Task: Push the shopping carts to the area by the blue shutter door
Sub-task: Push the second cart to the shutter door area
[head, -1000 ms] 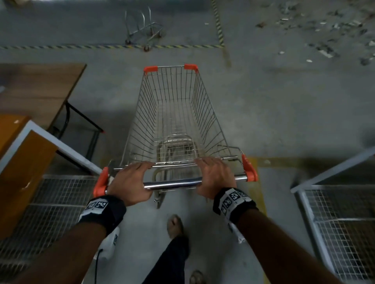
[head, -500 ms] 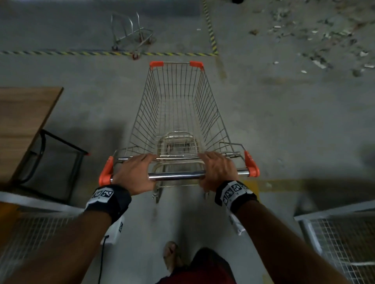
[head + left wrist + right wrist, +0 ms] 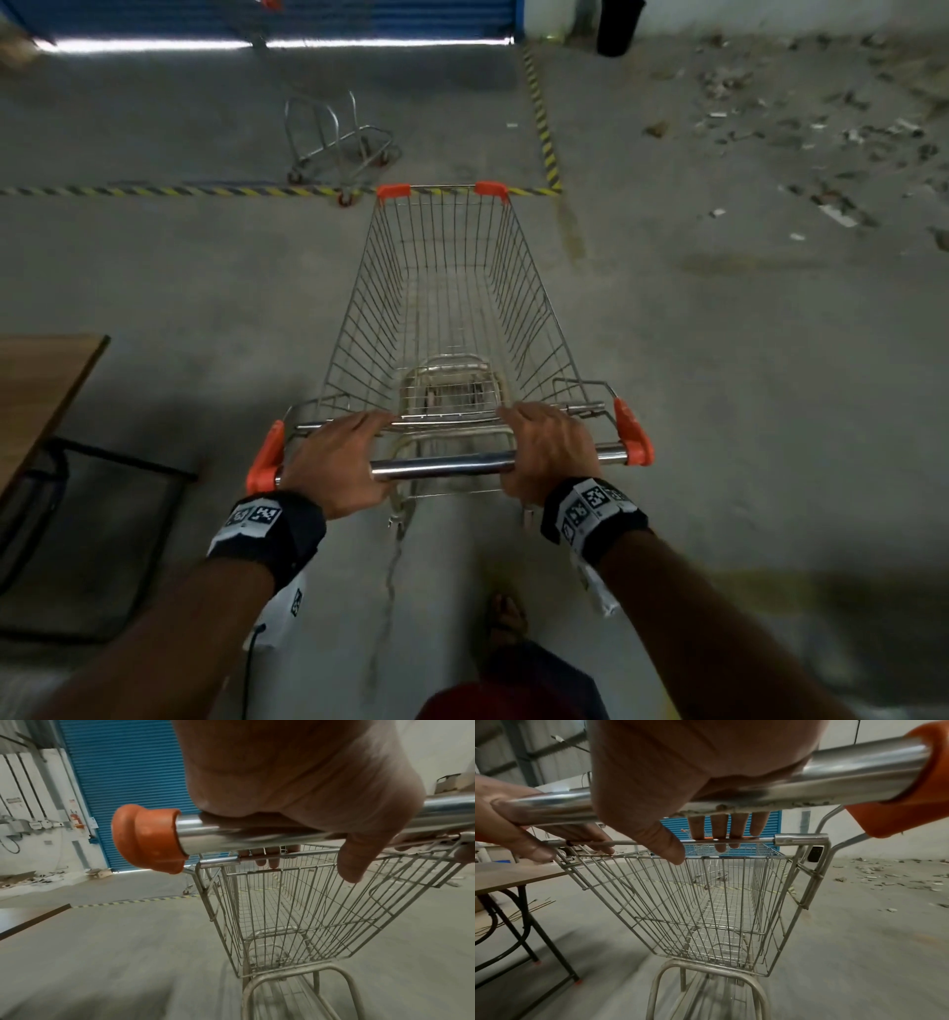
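The chrome handle bar (image 3: 441, 465) of the empty wire shopping cart with orange corner caps (image 3: 447, 308) is gripped by the left hand (image 3: 336, 462) and right hand (image 3: 547, 452), fingers hooked over the basket rim. The blue corrugated shutter door (image 3: 257, 18) lies well ahead. Even pressure should be kept, steering right of the small steel trolley frame (image 3: 339, 141) ahead-left, beyond the striped floor tape (image 3: 154, 191).

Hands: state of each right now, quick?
Left hand: grips the cart handle, fingers stretched onto the rail beyond.
Right hand: grips the same handle, near its right end.
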A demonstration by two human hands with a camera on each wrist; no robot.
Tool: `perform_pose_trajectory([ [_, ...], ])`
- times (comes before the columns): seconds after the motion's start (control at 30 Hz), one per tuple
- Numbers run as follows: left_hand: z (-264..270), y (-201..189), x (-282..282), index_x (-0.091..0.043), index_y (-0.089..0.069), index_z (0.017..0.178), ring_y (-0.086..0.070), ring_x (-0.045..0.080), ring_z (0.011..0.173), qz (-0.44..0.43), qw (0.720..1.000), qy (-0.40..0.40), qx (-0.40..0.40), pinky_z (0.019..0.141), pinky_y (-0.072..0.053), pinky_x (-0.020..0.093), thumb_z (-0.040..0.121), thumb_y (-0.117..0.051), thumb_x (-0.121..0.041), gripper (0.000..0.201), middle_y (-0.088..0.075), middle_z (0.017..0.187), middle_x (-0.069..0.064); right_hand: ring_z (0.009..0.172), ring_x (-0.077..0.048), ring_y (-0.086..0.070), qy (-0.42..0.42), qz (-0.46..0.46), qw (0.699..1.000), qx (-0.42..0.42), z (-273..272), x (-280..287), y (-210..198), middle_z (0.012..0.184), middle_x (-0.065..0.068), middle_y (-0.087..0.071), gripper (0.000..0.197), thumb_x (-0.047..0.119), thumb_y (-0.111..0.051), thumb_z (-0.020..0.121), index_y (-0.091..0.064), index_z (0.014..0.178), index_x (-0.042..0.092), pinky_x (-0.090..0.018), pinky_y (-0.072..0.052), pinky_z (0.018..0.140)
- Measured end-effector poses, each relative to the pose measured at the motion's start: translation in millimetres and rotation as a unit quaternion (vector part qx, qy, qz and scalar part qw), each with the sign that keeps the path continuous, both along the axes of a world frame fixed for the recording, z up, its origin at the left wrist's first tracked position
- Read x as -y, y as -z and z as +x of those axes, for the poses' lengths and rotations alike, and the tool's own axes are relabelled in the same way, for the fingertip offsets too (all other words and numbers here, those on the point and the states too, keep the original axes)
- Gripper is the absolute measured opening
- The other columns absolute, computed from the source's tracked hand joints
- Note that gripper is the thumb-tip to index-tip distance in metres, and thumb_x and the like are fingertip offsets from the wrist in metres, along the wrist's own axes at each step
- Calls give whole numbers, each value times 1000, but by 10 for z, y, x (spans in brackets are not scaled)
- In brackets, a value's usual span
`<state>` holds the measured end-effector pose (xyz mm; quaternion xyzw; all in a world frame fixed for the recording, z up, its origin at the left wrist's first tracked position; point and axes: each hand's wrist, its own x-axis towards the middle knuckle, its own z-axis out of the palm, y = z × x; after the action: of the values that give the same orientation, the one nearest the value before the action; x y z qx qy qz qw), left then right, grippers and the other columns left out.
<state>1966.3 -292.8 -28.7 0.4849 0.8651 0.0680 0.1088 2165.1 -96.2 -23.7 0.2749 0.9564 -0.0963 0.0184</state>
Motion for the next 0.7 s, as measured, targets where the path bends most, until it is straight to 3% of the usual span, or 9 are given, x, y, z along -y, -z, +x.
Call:
perform_pose_trajectory([
  [0.37, -824, -153, -1432, -32, -45, 143, -55, 18, 124, -19, 999, -36, 5, 99, -42, 32, 69, -76, -50, 83, -57, 139, -6, 133, -25, -46, -34, -21, 999, 21, -1030, -1541, -35, 146, -4, -50, 89, 41, -78, 68, -40, 147, 22, -43, -37, 113],
  [0.7, -2132, -122, -2733, -29, -49, 140, -61, 20, 114, -18, 1000, -17, 0, 92, -48, 36, 65, -76, -46, 82, -64, 130, -4, 131, -22, -48, -18, -8, 1000, 7, -2290, -2798, -20, 143, -1, -53, 78, 40, -74, 73, -44, 144, 24, -42, -37, 113],
])
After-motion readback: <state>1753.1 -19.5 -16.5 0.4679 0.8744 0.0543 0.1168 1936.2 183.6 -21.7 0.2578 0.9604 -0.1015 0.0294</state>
